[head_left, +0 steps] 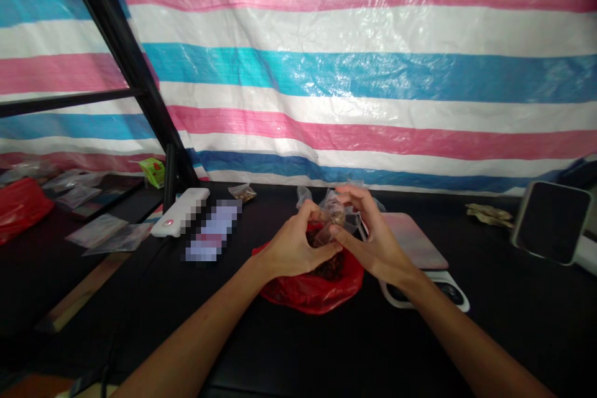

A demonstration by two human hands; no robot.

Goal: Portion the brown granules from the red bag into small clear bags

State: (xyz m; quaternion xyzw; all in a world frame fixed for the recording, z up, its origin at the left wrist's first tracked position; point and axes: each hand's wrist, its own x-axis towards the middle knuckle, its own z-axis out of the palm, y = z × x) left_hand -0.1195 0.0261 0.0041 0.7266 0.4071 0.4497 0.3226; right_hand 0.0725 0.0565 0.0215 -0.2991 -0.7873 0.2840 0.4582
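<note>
Between my two hands is a small clear plastic bag with brownish bits in it. My left hand pinches it from the left, thumb low and fingers curled above. From the right, my right hand grips the same bag with thumb and fingers. Directly below lies an open red plastic bag with dark brown loose pieces inside, partly hidden by my hands. A white kitchen scale with a pinkish top stands beside my right hand, its front partly covered by my forearm.
Left on the black table are a white power bank, a blurred-out phone, a small filled bag and flat clear bags. At right are a crumpled brown piece and a dark-screened device. A black frame post slants at left.
</note>
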